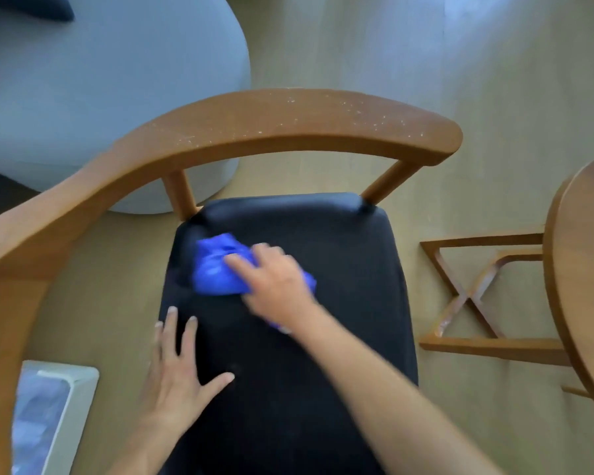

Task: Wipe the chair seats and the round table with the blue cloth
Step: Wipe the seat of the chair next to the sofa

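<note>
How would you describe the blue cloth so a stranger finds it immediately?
Find the wooden chair with the black seat. On the seat's far left part lies the blue cloth, bunched under the right hand. It is the only vivid blue thing there.

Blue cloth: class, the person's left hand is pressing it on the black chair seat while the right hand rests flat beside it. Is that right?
Hands are swapped. The head view shows the right hand pressing the blue cloth on the black chair seat, while the left hand rests flat beside it.
</note>
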The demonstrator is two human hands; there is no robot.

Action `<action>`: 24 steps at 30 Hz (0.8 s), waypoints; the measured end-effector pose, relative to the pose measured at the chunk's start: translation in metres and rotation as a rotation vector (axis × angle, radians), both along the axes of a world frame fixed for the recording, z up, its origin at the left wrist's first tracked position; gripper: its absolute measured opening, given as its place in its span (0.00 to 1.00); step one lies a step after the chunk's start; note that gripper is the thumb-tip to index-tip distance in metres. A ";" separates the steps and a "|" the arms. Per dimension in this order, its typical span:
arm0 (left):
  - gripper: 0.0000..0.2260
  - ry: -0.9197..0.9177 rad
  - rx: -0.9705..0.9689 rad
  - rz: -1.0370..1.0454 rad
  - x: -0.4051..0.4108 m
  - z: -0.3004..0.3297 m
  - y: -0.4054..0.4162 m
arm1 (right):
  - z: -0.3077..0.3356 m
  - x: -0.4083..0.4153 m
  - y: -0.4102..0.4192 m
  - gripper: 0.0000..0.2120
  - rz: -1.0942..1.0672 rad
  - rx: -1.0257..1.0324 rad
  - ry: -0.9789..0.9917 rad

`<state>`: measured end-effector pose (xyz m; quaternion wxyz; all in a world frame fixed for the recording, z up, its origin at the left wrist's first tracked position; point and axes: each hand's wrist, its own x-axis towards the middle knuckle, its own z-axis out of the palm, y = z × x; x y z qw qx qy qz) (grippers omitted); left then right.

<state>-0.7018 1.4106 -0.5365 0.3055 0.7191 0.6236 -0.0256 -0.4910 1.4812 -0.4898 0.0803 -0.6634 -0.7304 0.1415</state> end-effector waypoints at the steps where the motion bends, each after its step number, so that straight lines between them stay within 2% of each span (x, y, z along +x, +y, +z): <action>1: 0.50 -0.009 0.010 0.000 0.001 0.001 -0.001 | -0.001 0.037 -0.007 0.24 -0.102 0.004 -0.024; 3: 0.50 -0.023 0.008 0.011 0.002 0.005 -0.001 | -0.003 0.105 -0.027 0.26 -0.391 -0.045 -0.090; 5: 0.49 -0.028 -0.046 0.025 0.003 0.010 0.000 | -0.001 0.141 -0.045 0.27 -0.758 -0.055 -0.019; 7: 0.47 -0.025 -0.093 0.042 0.002 0.017 0.000 | -0.003 0.130 -0.042 0.26 -1.023 -0.053 0.027; 9: 0.37 -0.099 -0.096 0.099 -0.002 0.025 0.002 | -0.007 0.087 -0.028 0.27 -1.090 -0.073 0.023; 12: 0.22 -0.194 -0.041 0.224 -0.009 0.036 0.012 | -0.009 -0.015 -0.007 0.29 -0.898 -0.102 0.071; 16: 0.13 -0.066 -0.051 0.511 0.001 0.046 0.014 | -0.001 -0.116 -0.010 0.29 -0.449 -0.095 0.054; 19: 0.10 0.066 -0.127 0.590 0.001 0.050 0.007 | 0.002 -0.112 -0.024 0.25 -0.067 -0.066 0.050; 22: 0.11 0.072 -0.147 0.544 -0.005 0.051 0.003 | 0.002 -0.058 -0.029 0.24 0.296 -0.115 0.026; 23: 0.12 0.087 -0.158 0.505 -0.006 0.051 0.003 | 0.003 -0.032 -0.031 0.25 0.279 -0.095 0.020; 24: 0.14 0.093 -0.168 0.459 -0.007 0.051 0.004 | 0.002 -0.004 -0.035 0.25 0.163 -0.075 0.028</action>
